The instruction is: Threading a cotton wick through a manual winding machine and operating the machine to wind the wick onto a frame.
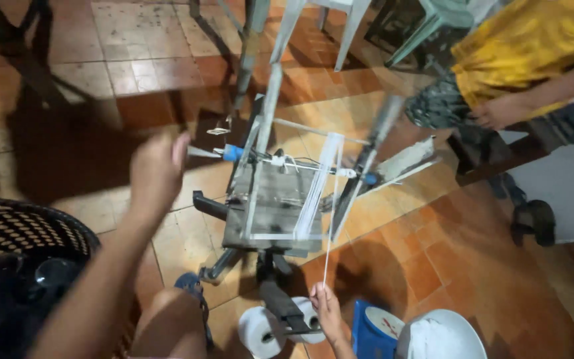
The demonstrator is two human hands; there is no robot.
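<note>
Winding frame point(277, 199) on the tiled floor point(433, 266). Left hand point(156, 174) loosely curled, blurred, at the blue-tipped spindle point(232, 153); right hand point(327, 309) pinches the taut white thread point(329, 246). Uneven tension could snap or tangle it.

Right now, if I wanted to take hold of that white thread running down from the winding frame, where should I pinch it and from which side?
Pinch the white thread low, just above the right hand, coming from the near side. There it runs taut, straight and alone over bare floor; higher up it crosses the blurred arms of the winding frame. The left hand is raised beside the blue spindle tip.
</note>
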